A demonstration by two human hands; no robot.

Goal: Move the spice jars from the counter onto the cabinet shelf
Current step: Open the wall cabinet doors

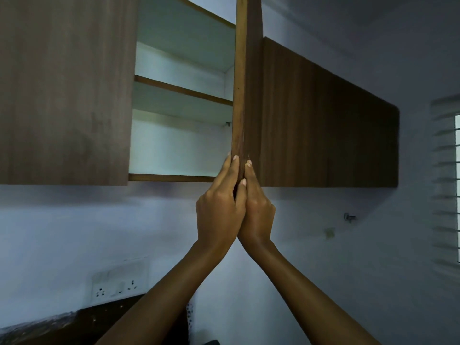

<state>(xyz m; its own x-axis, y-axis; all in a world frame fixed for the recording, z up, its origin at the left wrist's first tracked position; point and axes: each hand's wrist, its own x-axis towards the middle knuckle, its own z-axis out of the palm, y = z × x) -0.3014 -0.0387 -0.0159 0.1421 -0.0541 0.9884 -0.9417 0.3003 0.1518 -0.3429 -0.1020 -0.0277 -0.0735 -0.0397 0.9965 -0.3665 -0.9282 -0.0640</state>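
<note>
The wall cabinet stands open, its door [239, 95] seen edge-on in the middle of the view. Inside are a white middle shelf [184, 91] and a bottom shelf [171, 177]. Both hands are raised to the door's lower corner. My left hand [220, 207] lies against the door's inner face with its fingers straight up and its thumb curled over the front edge. My right hand [257, 207] presses flat on the outer face, fingers straight. No spice jar shows anywhere in view, and the counter is mostly out of frame.
Closed brown cabinet doors flank the opening on the left [64, 90] and right [328, 125]. A switch and socket plate [119, 282] sits on the wall low left, above a dark counter edge [74, 322]. A louvred window [448, 175] is at the far right.
</note>
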